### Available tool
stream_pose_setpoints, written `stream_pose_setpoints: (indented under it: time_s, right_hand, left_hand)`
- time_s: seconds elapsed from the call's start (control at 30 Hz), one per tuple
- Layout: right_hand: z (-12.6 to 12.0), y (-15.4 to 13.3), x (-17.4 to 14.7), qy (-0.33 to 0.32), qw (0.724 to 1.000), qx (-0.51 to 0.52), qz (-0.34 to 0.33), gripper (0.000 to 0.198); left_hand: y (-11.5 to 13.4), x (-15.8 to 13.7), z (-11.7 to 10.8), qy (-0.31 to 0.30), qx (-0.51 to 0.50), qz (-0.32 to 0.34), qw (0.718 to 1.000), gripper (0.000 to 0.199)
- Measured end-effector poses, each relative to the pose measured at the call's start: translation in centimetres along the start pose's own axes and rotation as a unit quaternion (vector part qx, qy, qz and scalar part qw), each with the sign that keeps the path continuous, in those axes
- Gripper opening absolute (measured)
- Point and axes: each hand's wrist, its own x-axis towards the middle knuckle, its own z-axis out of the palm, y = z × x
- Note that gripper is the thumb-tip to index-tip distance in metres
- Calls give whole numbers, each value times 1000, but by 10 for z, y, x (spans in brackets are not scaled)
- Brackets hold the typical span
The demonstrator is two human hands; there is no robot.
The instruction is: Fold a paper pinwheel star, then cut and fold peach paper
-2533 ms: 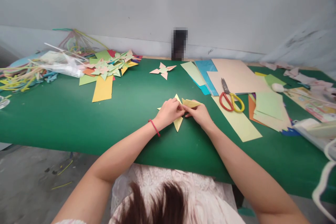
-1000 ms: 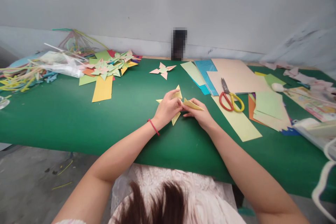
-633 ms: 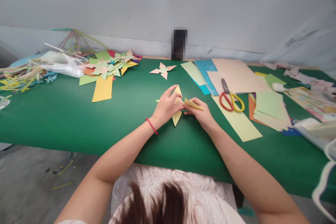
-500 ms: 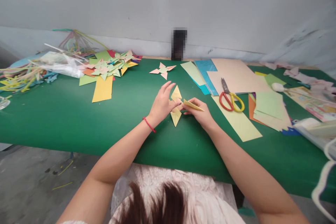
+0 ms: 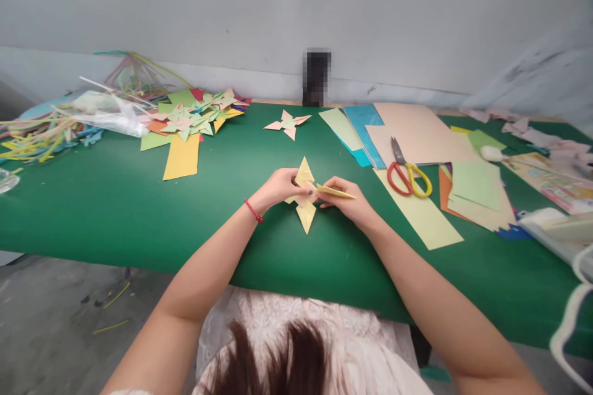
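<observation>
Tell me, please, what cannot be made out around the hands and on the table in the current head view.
All in the head view:
- Left point of the yellow star: mostly hidden by the left hand.
- Some fingers of the right hand: partly hidden by the raised flap.
- Clear item: cut off by the left edge.
- Dark object: obscured by pixelation.
- Printed sheet: too blurred to read.

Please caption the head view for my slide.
Left hand and right hand hold a yellow paper star at a green table.

Paper star between star pile, left — and scissors on sheets, right
</observation>
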Motion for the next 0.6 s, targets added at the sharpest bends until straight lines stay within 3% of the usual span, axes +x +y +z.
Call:
stream_pose_setpoints:
  time_s: [0.6]
  right_hand:
    - [-2,-2,-3,-6,1000,5,28,38]
  left_hand:
    - [2,0,-2,-1,23,21,1000,26]
